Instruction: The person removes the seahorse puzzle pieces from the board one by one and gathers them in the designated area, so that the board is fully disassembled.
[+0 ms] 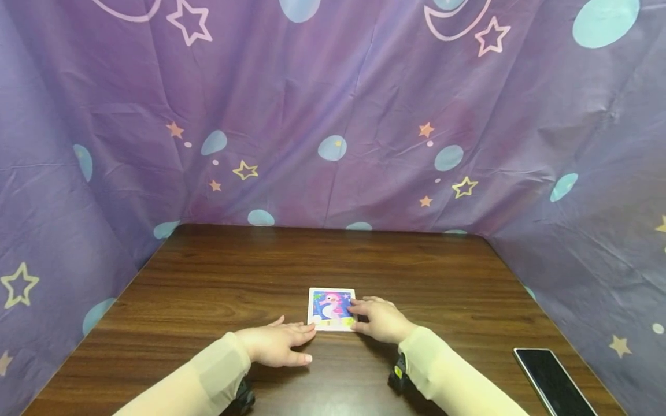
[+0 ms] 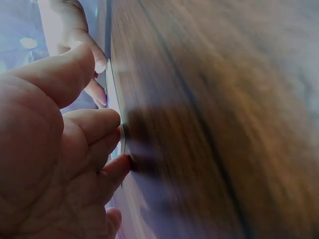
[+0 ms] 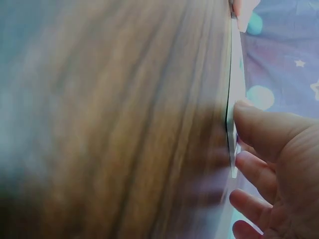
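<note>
A square picture card point(image 1: 329, 310) with a white border lies flat on the table in the head view. It shows a pink and white seahorse on a blue ground. My left hand point(image 1: 276, 343) touches its lower left corner with extended fingertips, thumb apart. At the right edge, the fingertips of my right hand point(image 1: 384, 319) rest on the card, and the thumb touches near the lower right corner. From the right wrist, the card point(image 3: 237, 79) appears almost edge-on as a thin strip under the thumb.
The brown wooden table point(image 1: 234, 260) fills the space beneath both hands. A black-screened phone point(image 1: 555, 381) lies by its right edge. Purple cloth point(image 1: 291, 104) with stars and moons hangs behind and at both sides of the table.
</note>
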{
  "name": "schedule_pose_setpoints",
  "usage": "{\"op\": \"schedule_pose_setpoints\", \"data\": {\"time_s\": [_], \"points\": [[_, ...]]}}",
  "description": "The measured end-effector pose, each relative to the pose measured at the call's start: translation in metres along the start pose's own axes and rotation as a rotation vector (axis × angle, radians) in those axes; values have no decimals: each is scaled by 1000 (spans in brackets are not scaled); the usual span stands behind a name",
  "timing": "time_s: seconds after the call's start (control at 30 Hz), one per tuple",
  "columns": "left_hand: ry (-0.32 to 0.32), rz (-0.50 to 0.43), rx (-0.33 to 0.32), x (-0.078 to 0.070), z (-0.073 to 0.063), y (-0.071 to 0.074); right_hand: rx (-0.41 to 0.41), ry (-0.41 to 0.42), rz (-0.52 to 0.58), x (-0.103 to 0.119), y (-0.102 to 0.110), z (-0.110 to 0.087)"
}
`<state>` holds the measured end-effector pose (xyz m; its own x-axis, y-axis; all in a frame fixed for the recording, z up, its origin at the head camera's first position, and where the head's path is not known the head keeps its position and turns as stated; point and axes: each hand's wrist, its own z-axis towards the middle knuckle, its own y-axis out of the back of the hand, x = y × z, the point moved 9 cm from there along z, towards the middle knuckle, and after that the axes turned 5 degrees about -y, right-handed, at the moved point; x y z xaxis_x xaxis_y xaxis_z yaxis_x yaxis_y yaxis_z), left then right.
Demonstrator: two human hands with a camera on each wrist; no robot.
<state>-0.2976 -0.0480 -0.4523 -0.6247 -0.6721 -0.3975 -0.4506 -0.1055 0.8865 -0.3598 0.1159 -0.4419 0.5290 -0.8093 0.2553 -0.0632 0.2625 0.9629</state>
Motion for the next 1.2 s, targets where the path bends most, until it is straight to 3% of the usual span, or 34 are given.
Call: {"op": "schedule_pose_setpoints", "data": {"time_s": [0.53,0.67,0.8,0.9,1.03,1.2], "points": [[-50,25,-18,-3,-11,2,2,36,-2,11,-4,-4],[-69,40,-97,1,-2,13,-11,45,-14,13,-2,-5],[-47,49,-183,11,13,23,-9,36,-10,12,-2,-6],[-17,74,-205,19,22,25,5,27,9,12,-3,-7],[-6,88,-161,24,27,19,25,21,31,12,-6,-7],[-89,142,-100,15,28,11,22,24,24,10,-7,-8]]}}
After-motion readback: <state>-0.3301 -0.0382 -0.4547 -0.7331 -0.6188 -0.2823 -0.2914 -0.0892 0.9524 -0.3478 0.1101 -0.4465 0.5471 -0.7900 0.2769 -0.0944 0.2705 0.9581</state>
